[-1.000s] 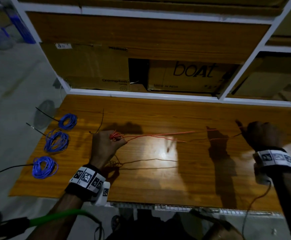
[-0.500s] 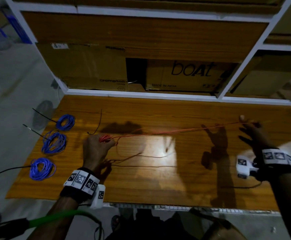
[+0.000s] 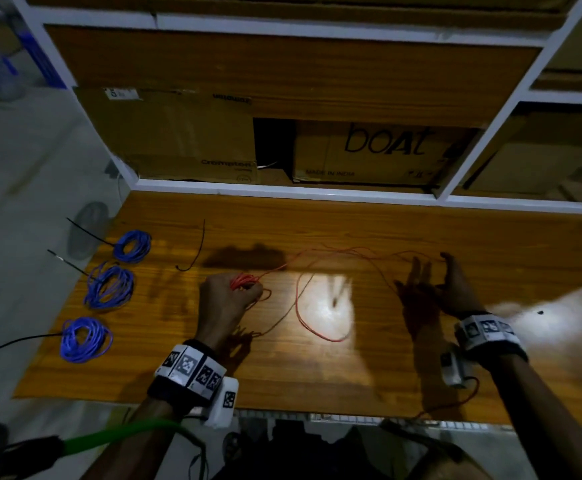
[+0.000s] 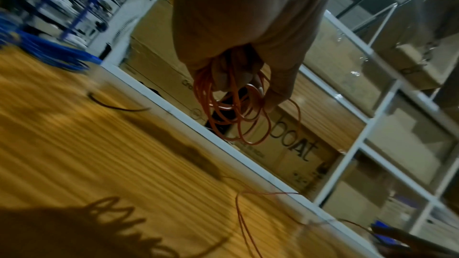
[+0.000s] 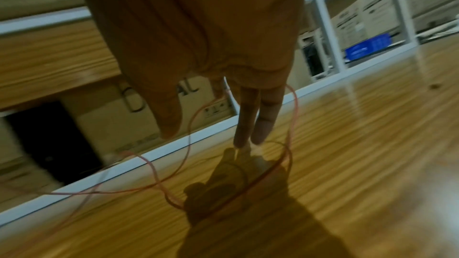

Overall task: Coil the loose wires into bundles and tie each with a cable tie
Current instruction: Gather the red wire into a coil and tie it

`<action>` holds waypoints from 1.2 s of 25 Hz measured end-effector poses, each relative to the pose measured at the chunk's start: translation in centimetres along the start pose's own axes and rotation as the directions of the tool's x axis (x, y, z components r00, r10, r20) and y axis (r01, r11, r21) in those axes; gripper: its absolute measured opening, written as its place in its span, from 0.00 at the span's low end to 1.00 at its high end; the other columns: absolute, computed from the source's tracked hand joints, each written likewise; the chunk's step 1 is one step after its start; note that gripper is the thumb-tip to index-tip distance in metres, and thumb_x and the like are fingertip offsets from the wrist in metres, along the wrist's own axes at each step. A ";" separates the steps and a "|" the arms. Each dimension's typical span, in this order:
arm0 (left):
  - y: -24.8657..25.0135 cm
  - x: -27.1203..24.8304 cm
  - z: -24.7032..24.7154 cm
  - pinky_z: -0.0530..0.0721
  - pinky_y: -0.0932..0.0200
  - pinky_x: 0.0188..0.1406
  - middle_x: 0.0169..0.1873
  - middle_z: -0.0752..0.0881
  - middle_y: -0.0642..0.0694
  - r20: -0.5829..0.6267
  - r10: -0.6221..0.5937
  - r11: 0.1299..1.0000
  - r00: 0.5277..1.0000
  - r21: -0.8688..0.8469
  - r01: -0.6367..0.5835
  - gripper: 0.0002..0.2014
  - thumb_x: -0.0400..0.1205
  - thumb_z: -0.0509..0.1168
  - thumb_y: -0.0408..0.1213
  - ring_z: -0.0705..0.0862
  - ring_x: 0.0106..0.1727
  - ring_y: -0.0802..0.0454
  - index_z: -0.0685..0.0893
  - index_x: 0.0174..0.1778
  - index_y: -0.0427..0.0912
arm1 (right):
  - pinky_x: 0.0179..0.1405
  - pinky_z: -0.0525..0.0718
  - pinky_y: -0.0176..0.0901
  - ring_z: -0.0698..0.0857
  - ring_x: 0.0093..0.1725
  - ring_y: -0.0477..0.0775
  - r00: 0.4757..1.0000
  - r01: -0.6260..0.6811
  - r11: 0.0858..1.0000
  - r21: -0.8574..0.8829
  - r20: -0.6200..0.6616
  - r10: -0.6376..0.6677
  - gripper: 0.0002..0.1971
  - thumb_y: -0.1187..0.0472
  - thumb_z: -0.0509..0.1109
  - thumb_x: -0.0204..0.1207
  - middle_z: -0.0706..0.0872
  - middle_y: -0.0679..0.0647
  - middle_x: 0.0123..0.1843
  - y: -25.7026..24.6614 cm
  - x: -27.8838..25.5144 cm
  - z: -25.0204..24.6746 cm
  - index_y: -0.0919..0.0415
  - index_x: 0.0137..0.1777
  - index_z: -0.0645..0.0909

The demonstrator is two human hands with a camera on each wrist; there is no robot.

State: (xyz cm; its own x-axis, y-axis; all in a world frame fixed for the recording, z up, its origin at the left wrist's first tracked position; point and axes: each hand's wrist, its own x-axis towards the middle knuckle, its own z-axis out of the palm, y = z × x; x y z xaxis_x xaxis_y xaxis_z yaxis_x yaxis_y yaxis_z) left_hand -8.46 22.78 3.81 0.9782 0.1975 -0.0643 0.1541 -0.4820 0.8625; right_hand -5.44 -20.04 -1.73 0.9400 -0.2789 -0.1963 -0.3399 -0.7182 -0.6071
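In the head view my left hand (image 3: 228, 299) grips a small coil of red wire (image 3: 244, 283) just above the wooden table (image 3: 351, 382). The left wrist view shows several red loops (image 4: 236, 111) hanging from its curled fingers. The wire's free length (image 3: 298, 306) lies slack in a wide loop on the table and runs right to my right hand (image 3: 429, 282). That hand is held out with straight fingers (image 5: 246, 117), and the thin wire (image 5: 294, 109) drapes around them. A loose black cable tie (image 3: 196, 252) lies behind my left hand.
Three blue wire bundles (image 3: 132, 246) (image 3: 110, 286) (image 3: 85, 339), each with a black tie tail, lie along the table's left edge. A white shelf frame (image 3: 282, 190) with cardboard boxes (image 3: 383, 150) closes off the back. Grey floor lies to the left.
My right hand has come in from the far right toward the middle and opened its fingers. The taut red wire has gone slack into a loop on the table. The left hand keeps its coil.
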 end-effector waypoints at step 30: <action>1.6 0.0 3.5 0.84 0.61 0.32 0.33 0.90 0.46 0.272 -0.121 0.767 0.955 -0.585 0.264 0.09 0.81 0.72 0.34 0.87 0.32 0.52 0.89 0.54 0.33 | 0.47 0.87 0.48 0.90 0.46 0.54 0.943 -0.020 0.529 0.849 0.192 -0.272 0.07 0.61 0.62 0.88 0.93 0.58 0.49 -16.8 -7.7 9.1 0.63 0.53 0.80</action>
State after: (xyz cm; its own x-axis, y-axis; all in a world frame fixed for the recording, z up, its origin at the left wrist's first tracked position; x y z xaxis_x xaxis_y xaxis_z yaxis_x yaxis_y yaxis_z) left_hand -7.74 18.99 3.45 0.9531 0.0149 -0.3023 0.2948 0.1815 0.9382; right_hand -6.65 -0.02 3.01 0.9843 0.0551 -0.1676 -0.1746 0.1670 -0.9704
